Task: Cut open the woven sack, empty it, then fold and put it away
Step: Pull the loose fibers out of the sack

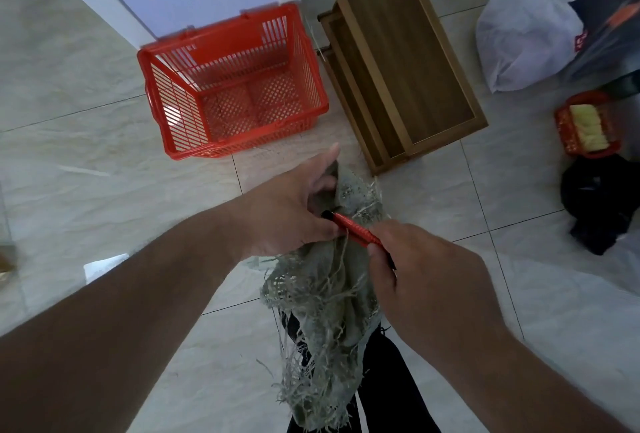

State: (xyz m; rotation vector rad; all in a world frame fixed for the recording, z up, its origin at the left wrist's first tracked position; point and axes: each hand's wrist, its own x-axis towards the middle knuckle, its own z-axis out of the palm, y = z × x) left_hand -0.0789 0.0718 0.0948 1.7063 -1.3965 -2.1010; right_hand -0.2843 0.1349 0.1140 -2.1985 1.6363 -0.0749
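Note:
A grey-green woven sack (325, 297) with badly frayed edges hangs in front of me over the tiled floor. My left hand (294, 204) grips the bunched top of the sack. My right hand (419, 266) holds a red utility knife (356, 231), whose black tip lies against the sack right beside my left thumb. Loose threads trail from the sack down past my dark trousers. What the sack holds is hidden.
A red plastic basket (228, 86) stands on the floor ahead. Wooden frames (398, 51) lie to its right. A white plastic bag (530, 27), a small red tray (585, 127) with something yellow in it and a black bag (602, 200) sit at the right.

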